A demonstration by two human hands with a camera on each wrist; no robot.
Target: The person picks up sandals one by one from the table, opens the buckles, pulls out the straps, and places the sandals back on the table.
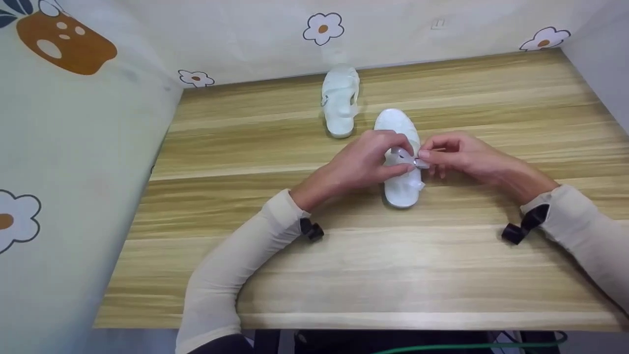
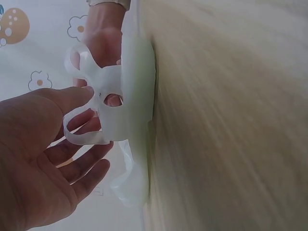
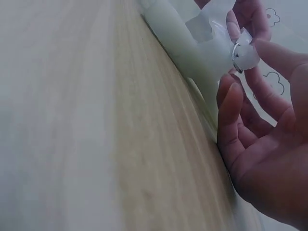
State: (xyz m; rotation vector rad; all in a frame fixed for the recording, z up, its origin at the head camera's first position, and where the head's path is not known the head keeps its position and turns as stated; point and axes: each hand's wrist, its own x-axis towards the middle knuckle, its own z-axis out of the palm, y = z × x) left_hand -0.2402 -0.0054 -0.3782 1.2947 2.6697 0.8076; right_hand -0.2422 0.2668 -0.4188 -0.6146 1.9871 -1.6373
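Observation:
A white strappy sandal (image 1: 402, 194) lies on the wooden table, its toe and heel showing past the hands. My left hand (image 1: 366, 160) reaches in from the left and pinches the looped strap (image 2: 79, 137) between thumb and fingers. From the other side, my right hand (image 1: 464, 155) pinches the strap's loose end (image 3: 249, 57) beside a small metal buckle (image 3: 236, 57). In the left wrist view, the straps stand up in loops above the thick sole (image 2: 137, 86). Fingers hide part of the strap in the head view.
A second white sandal (image 1: 340, 110) lies farther back, near the wall. The wooden table (image 1: 344, 275) extends around both sandals. Flower-patterned walls (image 1: 255, 39) border it at the back and left. A green cable (image 1: 442, 347) runs below the front edge.

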